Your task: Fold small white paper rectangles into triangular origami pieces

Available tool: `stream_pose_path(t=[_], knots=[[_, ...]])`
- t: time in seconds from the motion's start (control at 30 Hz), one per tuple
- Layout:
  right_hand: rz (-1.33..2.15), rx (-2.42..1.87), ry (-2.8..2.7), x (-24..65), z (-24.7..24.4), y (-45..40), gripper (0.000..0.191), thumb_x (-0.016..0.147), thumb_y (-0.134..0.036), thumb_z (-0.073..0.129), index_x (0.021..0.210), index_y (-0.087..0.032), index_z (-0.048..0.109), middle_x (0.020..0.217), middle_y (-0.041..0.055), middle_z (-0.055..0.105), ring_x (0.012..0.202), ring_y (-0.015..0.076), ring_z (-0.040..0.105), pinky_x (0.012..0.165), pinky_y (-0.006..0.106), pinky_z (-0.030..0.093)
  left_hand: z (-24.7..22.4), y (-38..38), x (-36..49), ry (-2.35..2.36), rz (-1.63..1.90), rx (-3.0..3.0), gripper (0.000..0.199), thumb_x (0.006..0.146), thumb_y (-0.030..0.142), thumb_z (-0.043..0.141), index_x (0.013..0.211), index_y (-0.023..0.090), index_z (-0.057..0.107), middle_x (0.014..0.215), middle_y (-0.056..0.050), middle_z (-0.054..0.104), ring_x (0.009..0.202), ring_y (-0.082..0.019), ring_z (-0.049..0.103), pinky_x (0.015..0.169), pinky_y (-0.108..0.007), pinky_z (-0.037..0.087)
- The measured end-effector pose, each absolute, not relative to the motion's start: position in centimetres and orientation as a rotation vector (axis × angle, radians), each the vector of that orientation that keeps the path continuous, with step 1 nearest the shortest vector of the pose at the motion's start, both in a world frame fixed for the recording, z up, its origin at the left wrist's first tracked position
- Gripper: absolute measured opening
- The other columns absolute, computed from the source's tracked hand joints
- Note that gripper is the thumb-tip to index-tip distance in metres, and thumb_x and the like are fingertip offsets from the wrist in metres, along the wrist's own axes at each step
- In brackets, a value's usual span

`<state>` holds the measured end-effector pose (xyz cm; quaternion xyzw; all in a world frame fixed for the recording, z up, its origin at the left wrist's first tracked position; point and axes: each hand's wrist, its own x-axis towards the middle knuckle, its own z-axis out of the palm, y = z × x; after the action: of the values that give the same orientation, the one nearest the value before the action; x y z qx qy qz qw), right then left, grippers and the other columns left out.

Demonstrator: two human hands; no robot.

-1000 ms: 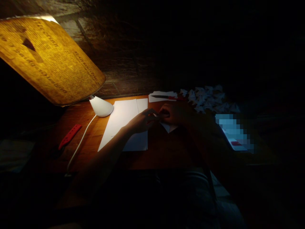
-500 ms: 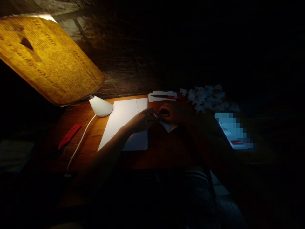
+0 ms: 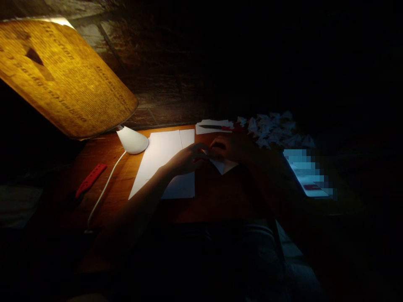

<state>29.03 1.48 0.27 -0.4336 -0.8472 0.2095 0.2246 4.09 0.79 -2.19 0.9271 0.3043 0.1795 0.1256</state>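
Observation:
A small folded white paper [image 3: 223, 166] lies at the middle of the wooden table, its pointed part towards me. My left hand [image 3: 190, 155] reaches over the white sheets [image 3: 165, 144] and grips the folded paper's left edge with bent fingers. From the right, my right hand [image 3: 225, 147] curls over the same paper, its fingers pressed on the upper part. The hands nearly touch. Both are dim, and the fingertips are partly hidden.
A lamp with a printed shade [image 3: 72, 79] and white base [image 3: 134, 140] stands left, near a red cutter [image 3: 91, 180] and cable. Behind are a knife [image 3: 214, 127] on paper slips and several folded paper pieces [image 3: 267, 128]. A lit phone [image 3: 310, 178] lies right.
My right hand has shifted slightly, and a little more of the folded paper's right side shows. My left hand stays nearly in place.

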Motion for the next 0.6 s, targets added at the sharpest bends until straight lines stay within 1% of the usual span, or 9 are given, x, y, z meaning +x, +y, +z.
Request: stream_pose_path(t=[0.07, 0.23, 0.43, 0.6], knots=[[0.559, -1.221, -2.307, 29.1, 0.4, 1.6, 0.018, 0.096, -0.027, 0.062, 0.103, -0.023, 0.079, 0.111, 0.0078, 0.080, 0.097, 0.0260, 0.069, 0.083, 0.037, 0.051, -2.1, 0.8, 4.2, 0.888, 0.519, 2.706, 0.035, 0.091, 0.012, 0.059, 0.116, 0.024, 0.080, 0.136, -0.011, 0.067, 0.118, -0.024, 0.067, 0.097, -0.042, 0.062], [0.590, -1.263, -2.287, 29.3, 0.2, 1.8, 0.015, 0.090, -0.023, 0.069, 0.102, -0.021, 0.079, 0.109, 0.0080, 0.081, 0.094, 0.0247, 0.070, 0.084, 0.037, 0.052, -1.9, 0.6, 4.4, 0.907, 0.527, 2.677, 0.037, 0.089, 0.009, 0.058, 0.115, 0.025, 0.079, 0.137, -0.009, 0.068, 0.120, -0.024, 0.067, 0.097, -0.042, 0.062], [0.702, -1.198, -2.241, 29.3, -0.7, 2.3, 0.013, 0.088, -0.022, 0.072, 0.100, -0.019, 0.076, 0.105, 0.0081, 0.079, 0.090, 0.0216, 0.070, 0.080, 0.034, 0.052, -1.7, 0.6, 4.4, 0.879, 0.510, 2.705, 0.037, 0.090, 0.007, 0.057, 0.114, 0.025, 0.079, 0.139, -0.008, 0.069, 0.125, -0.025, 0.064, 0.102, -0.045, 0.059], [0.757, -1.168, -2.197, 29.2, -1.4, 2.8, 0.013, 0.086, -0.023, 0.074, 0.098, -0.018, 0.076, 0.101, 0.0085, 0.078, 0.086, 0.0213, 0.069, 0.077, 0.034, 0.052, -1.9, 0.8, 4.3, 0.865, 0.514, 2.716, 0.037, 0.090, 0.007, 0.059, 0.116, 0.024, 0.079, 0.138, -0.008, 0.070, 0.124, -0.025, 0.064, 0.102, -0.045, 0.059]])
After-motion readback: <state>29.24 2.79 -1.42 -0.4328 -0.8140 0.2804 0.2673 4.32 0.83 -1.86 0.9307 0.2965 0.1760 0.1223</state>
